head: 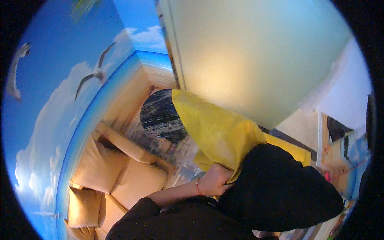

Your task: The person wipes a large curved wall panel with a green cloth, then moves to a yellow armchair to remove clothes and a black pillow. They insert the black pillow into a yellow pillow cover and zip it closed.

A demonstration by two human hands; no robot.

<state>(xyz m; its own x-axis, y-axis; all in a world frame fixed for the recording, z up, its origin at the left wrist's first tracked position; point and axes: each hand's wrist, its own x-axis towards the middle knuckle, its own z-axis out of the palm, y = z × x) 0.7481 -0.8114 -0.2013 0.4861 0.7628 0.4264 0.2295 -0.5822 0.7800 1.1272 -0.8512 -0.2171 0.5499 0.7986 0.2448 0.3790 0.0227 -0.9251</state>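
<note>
My left hand [215, 181], with a beaded bracelet and a red string at the wrist, grips the lower edge of a yellow cloth item [213, 129], which looks like a cushion or its cover. The yellow item spreads up and away from the hand in front of me. My right arm, in a black sleeve [282, 192], bends up toward the item's right side. The right hand itself is hidden behind or inside the yellow fabric.
A tan sofa [138, 180] with a loose cushion [85, 207] stands at the left. Beyond the cloth is a round black marbled tabletop [162, 115]. A pale panel [240, 60] rises ahead, beside a wall with a beach mural [54, 99]. A yellow flat surface [291, 150] shows at right.
</note>
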